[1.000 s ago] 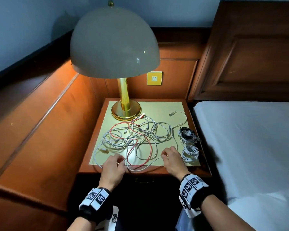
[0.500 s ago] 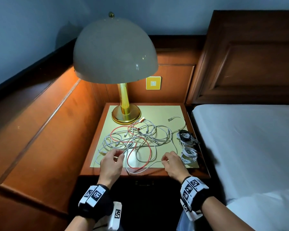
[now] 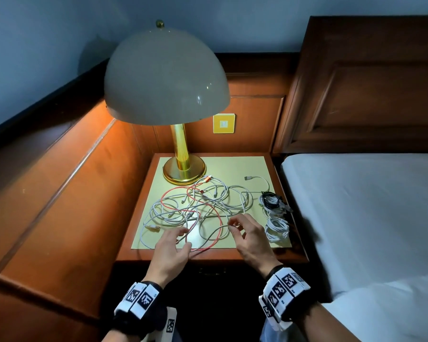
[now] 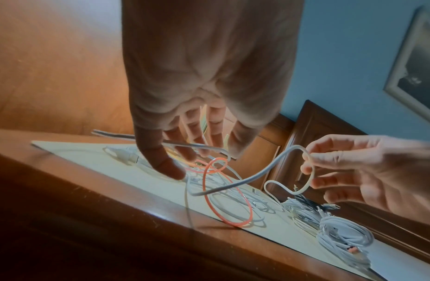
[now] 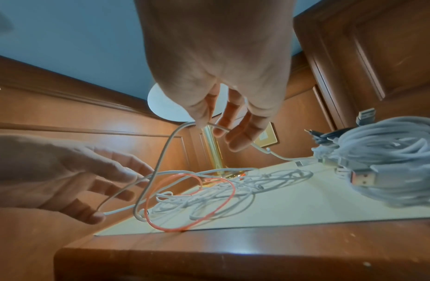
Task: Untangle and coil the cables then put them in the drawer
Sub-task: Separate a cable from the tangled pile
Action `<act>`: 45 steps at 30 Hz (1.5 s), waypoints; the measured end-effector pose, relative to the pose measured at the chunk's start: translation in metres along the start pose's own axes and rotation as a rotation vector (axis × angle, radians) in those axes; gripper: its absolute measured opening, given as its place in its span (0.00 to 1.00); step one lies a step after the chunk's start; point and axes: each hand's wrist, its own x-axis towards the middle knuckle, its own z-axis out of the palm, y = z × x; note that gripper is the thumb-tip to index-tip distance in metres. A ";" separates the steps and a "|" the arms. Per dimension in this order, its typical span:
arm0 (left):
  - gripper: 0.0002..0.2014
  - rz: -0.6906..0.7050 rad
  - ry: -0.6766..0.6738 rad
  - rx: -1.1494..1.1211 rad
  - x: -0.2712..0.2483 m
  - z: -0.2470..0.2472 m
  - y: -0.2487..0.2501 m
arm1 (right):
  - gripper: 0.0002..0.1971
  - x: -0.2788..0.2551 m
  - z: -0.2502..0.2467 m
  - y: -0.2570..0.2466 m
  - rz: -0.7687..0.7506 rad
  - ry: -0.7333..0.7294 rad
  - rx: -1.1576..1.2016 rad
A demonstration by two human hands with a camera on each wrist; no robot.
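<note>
The right hand (image 3: 250, 239) pinches a loop of white cable (image 4: 276, 167) between thumb and forefinger and lifts it clear of the table (image 3: 245, 166); its other fingers are loosely spread. The left hand (image 3: 171, 250) is open, fingers spread and reaching down into the near side of the tangle (image 3: 198, 208), with a thin white strand lying across its fingertips; whether it grips that strand cannot be told.

The tangle of white cables and one red cable (image 3: 213, 218) lies across the middle of the table, in front of the lamp (image 3: 168, 77). Along the right edge sit coiled bundles (image 3: 276, 228), apparently finished. No drawer shows as open.

To do this step well, the lifted loop should probably be followed towards a free plug, not pulled hard, since tugging would tighten the crossings. The left hand would do best to hold the rest of the pile flat, especially the red cable that crosses the raised strand, so only one cable slides out. The neat bundles are better left undisturbed.
</note>
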 end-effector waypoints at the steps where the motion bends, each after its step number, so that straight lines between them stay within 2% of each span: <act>1: 0.19 0.034 -0.006 0.011 -0.003 0.000 0.003 | 0.03 -0.001 -0.001 -0.004 -0.014 0.024 0.013; 5: 0.22 0.166 -0.024 -0.015 -0.012 0.004 0.015 | 0.03 -0.005 0.000 -0.018 -0.068 0.050 0.058; 7: 0.16 0.201 -0.023 0.013 -0.011 0.007 0.016 | 0.04 -0.006 0.000 -0.026 -0.113 0.043 0.073; 9: 0.06 0.208 0.029 0.010 -0.010 0.009 0.018 | 0.04 -0.007 -0.001 -0.033 -0.167 0.033 0.081; 11: 0.04 0.195 0.106 -0.136 -0.012 0.007 0.022 | 0.06 -0.007 -0.002 -0.032 -0.180 0.014 0.052; 13: 0.06 0.188 0.174 -0.301 -0.018 0.002 0.027 | 0.10 -0.006 -0.002 -0.023 -0.134 -0.035 -0.022; 16: 0.06 0.185 0.181 -0.487 -0.030 -0.007 0.031 | 0.12 -0.005 -0.001 -0.003 -0.006 -0.129 -0.112; 18: 0.07 0.198 0.179 -0.554 -0.038 -0.012 0.030 | 0.12 -0.006 0.000 0.004 0.040 -0.142 -0.127; 22: 0.09 0.229 0.136 -0.446 -0.054 -0.012 0.013 | 0.11 -0.003 -0.001 0.005 -0.014 0.009 -0.100; 25: 0.09 0.173 0.095 -0.295 -0.060 -0.009 -0.007 | 0.11 -0.001 -0.005 -0.008 -0.109 0.097 -0.050; 28: 0.09 0.098 0.069 -0.178 -0.063 -0.009 -0.021 | 0.10 -0.001 -0.010 -0.026 -0.202 0.071 0.035; 30: 0.08 0.079 0.070 -0.186 -0.062 -0.011 -0.018 | 0.10 -0.001 -0.013 -0.036 -0.238 0.046 0.081; 36: 0.14 0.208 0.112 -0.286 -0.051 -0.025 0.032 | 0.09 -0.006 -0.008 -0.058 -0.341 -0.023 0.082; 39: 0.09 0.304 0.106 -0.236 -0.042 -0.023 0.047 | 0.09 -0.008 -0.004 -0.059 -0.315 -0.057 0.093; 41: 0.08 0.369 0.052 -0.190 -0.039 -0.020 0.049 | 0.13 -0.010 -0.003 -0.055 -0.294 -0.080 0.106; 43: 0.08 0.348 0.002 -0.211 -0.040 -0.019 0.048 | 0.18 -0.014 -0.004 -0.049 -0.276 -0.080 0.144; 45: 0.07 0.270 0.002 -0.272 -0.043 -0.017 0.043 | 0.24 -0.017 -0.005 -0.041 -0.216 -0.054 0.179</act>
